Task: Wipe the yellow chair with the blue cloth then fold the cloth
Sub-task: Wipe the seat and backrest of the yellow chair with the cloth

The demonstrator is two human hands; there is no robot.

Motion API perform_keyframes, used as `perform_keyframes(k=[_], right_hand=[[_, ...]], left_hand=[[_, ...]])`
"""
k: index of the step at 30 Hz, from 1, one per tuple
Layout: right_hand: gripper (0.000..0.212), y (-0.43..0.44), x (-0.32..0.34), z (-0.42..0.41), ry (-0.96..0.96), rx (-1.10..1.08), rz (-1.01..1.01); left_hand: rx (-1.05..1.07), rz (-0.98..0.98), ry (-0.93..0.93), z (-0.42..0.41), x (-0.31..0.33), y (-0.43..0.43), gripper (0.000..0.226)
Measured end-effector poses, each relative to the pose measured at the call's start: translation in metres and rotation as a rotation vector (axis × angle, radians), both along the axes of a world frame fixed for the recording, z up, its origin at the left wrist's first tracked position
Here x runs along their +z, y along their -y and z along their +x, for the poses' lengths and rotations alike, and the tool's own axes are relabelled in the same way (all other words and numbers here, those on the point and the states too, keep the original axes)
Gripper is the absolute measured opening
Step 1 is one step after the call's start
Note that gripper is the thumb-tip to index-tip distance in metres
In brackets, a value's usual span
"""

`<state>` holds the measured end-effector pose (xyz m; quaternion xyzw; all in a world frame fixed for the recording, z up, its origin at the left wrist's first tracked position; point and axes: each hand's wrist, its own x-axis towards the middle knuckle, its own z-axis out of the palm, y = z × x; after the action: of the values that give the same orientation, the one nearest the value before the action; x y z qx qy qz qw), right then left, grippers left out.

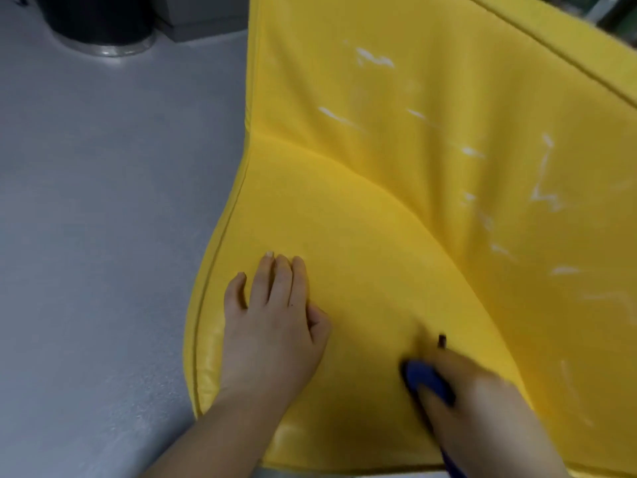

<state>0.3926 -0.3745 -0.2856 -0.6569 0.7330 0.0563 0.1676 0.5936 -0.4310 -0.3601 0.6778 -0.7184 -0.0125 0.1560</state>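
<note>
The yellow chair (379, 208) fills the middle and right of the head view, seat toward me and backrest rising to the upper right. White scuff marks streak the backrest. My left hand (275, 326) lies flat on the seat's left part, fingers together, holding nothing. My right hand (482, 401) is blurred at the seat's lower right and grips the blue cloth (429, 379), pressing it onto the seat. Most of the cloth is hidden under the hand; a blue strip shows near the bottom edge.
Grey floor (96, 219) spreads to the left of the chair. A black round object with a metal rim (103, 25) stands at the top left, beside a grey box edge (206, 22).
</note>
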Motion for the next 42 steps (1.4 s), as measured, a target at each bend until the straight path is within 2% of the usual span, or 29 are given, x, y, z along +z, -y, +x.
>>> perform_keyframes(k=[2, 3, 4, 6, 7, 8, 10, 12, 14, 18, 19, 21, 23, 24, 27, 29, 31, 34, 36, 38, 41, 42], right_hand=[[0.026, -0.012, 0.011, 0.000, 0.011, -0.051, 0.080], [0.020, -0.005, 0.014, -0.001, 0.034, -0.056, 0.005], [0.014, 0.008, 0.015, -0.004, 0.066, -0.053, -0.183], [0.007, 0.055, 0.018, -0.003, -0.026, 0.001, -0.545], [0.012, 0.087, 0.019, 0.002, -0.115, 0.008, -0.607], [0.016, 0.121, 0.014, 0.003, -0.224, 0.007, -0.605], [0.021, 0.171, 0.005, 0.006, -0.440, 0.066, -0.457], [0.025, 0.184, -0.006, 0.002, -0.480, 0.102, -0.344], [0.021, 0.154, -0.011, -0.014, -0.422, 0.010, -0.286], [0.029, 0.043, -0.010, -0.047, -0.251, -0.399, -0.139], [0.026, 0.017, -0.014, -0.047, -0.223, -0.452, -0.180], [0.008, -0.018, -0.018, -0.030, -0.240, -0.433, -0.189], [0.051, -0.035, -0.031, -0.023, -0.075, -0.416, -0.234], [0.056, -0.042, -0.033, -0.025, -0.064, -0.393, -0.277], [0.022, -0.039, -0.018, -0.027, -0.118, -0.302, -0.455], [0.015, -0.013, -0.004, -0.032, -0.232, -0.359, -0.576], [0.014, 0.031, 0.007, -0.031, -0.318, -0.387, -0.551], [0.019, 0.061, -0.011, -0.014, -0.306, -0.361, -0.381], [0.012, 0.039, -0.027, 0.024, -0.244, -0.318, -0.422], [0.002, -0.007, -0.034, 0.077, -0.097, -0.256, -0.450], [0.027, -0.050, -0.050, 0.122, 0.042, -0.167, -0.364], [0.026, -0.054, -0.051, 0.124, 0.069, -0.151, -0.388]], left_hand=[[-0.002, 0.013, -0.004, -0.001, 0.000, 0.000, 0.058], [-0.002, 0.013, -0.004, -0.001, 0.000, 0.000, 0.058], [-0.001, 0.013, -0.002, 0.000, 0.000, 0.001, 0.058], [-0.002, 0.015, -0.002, -0.001, 0.001, 0.000, 0.058], [-0.001, 0.013, -0.004, -0.001, 0.001, 0.000, 0.057], [0.000, 0.006, -0.007, -0.001, 0.001, 0.000, 0.057], [0.002, -0.012, -0.018, -0.002, 0.001, -0.002, 0.056], [0.004, -0.027, -0.027, -0.002, 0.002, -0.001, 0.056], [0.006, -0.039, -0.024, -0.002, 0.001, -0.001, 0.055], [0.021, -0.068, -0.014, -0.004, 0.001, -0.003, 0.054], [0.025, -0.072, -0.010, -0.005, 0.001, -0.003, 0.054], [0.034, -0.076, -0.001, -0.005, 0.000, -0.003, 0.054], [0.036, -0.072, 0.002, -0.005, 0.001, -0.002, 0.055], [0.038, -0.071, 0.003, -0.005, 0.001, -0.002, 0.055], [0.028, -0.083, 0.009, -0.004, 0.001, -0.003, 0.055], [0.025, -0.099, 0.011, -0.004, 0.000, -0.003, 0.054], [0.020, -0.105, 0.009, -0.004, 0.000, -0.003, 0.053], [0.020, -0.137, 0.018, -0.004, -0.002, -0.004, 0.052], [0.023, -0.152, 0.015, -0.004, -0.002, -0.004, 0.052], [0.023, -0.157, 0.012, -0.005, -0.003, -0.003, 0.052], [0.039, -0.143, -0.043, -0.006, -0.003, -0.004, 0.052], [0.034, -0.152, -0.060, -0.006, -0.003, -0.005, 0.052]])
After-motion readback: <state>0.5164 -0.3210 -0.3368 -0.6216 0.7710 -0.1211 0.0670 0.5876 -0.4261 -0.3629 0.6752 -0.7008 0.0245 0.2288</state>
